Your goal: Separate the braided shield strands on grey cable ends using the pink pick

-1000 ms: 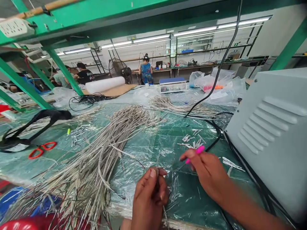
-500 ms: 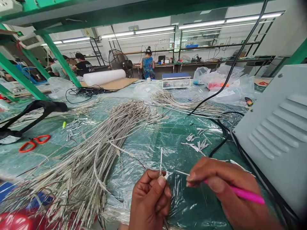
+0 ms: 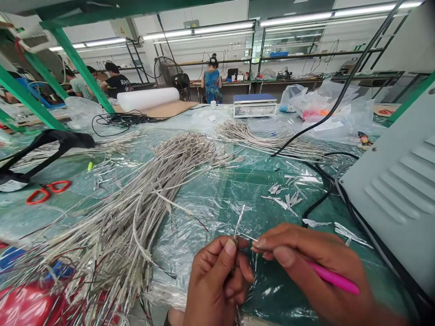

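Pinched between the thumb and forefinger of my left hand (image 3: 219, 276) is a thin cable, with its silvery foil-like end (image 3: 239, 219) pointing up. My right hand (image 3: 306, 262) is closed around a pink-handled tool (image 3: 336, 278) with a thin metal tip; its exact kind does not show. That tip reaches left to the base of the silvery end, close to my left fingertips. A thin shiny strand hangs down between the hands. Left of them lies a thick bundle of grey braided cables (image 3: 146, 199), with stripped wire ends towards me.
Silver foil scraps (image 3: 287, 199) lie beyond my right hand. A grey vented machine (image 3: 401, 181) stands at right, beside black cords (image 3: 316, 203). Orange-handled scissors (image 3: 47, 192) and a black strap (image 3: 61, 149) lie at left. A scale (image 3: 254, 106) and plastic bags (image 3: 326, 108) stand farther back.
My right hand has moved left, bringing the tool's tip up to the cable in my left hand. The silvery end now leans to the right instead of standing straight. The view has shifted slightly.
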A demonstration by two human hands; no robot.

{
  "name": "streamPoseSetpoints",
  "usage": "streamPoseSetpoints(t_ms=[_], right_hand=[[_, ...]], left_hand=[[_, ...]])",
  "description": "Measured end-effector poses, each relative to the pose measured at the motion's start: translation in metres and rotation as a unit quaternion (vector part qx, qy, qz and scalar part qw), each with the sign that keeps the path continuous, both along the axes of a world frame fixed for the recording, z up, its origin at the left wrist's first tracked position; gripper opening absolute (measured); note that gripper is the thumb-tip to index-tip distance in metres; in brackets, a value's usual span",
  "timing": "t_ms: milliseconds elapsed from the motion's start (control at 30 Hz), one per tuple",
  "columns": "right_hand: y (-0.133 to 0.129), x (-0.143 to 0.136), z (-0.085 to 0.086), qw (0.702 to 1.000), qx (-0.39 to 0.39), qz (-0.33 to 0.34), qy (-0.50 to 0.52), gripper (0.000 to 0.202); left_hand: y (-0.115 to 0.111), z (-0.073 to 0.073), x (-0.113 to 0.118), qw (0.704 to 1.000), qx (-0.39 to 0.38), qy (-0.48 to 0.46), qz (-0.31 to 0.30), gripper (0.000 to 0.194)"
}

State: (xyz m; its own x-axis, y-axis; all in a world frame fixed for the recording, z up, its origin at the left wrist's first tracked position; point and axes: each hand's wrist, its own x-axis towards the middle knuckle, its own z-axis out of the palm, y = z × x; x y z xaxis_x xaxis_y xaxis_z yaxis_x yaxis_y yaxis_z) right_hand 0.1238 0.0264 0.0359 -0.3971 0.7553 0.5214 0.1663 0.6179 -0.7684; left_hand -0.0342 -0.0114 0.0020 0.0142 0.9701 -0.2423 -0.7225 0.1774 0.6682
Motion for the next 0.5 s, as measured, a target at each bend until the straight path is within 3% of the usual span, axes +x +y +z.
streamPoseSetpoints(t_ms=[500], right_hand=[[0.0007, -0.0038, 0.0002, 1.0, -0.006, -0.007, -0.002, 0.025]], left_hand=[[-0.0001, -0.0003, 0.0016, 1.0, 0.006, 0.007, 0.01, 0.019]])
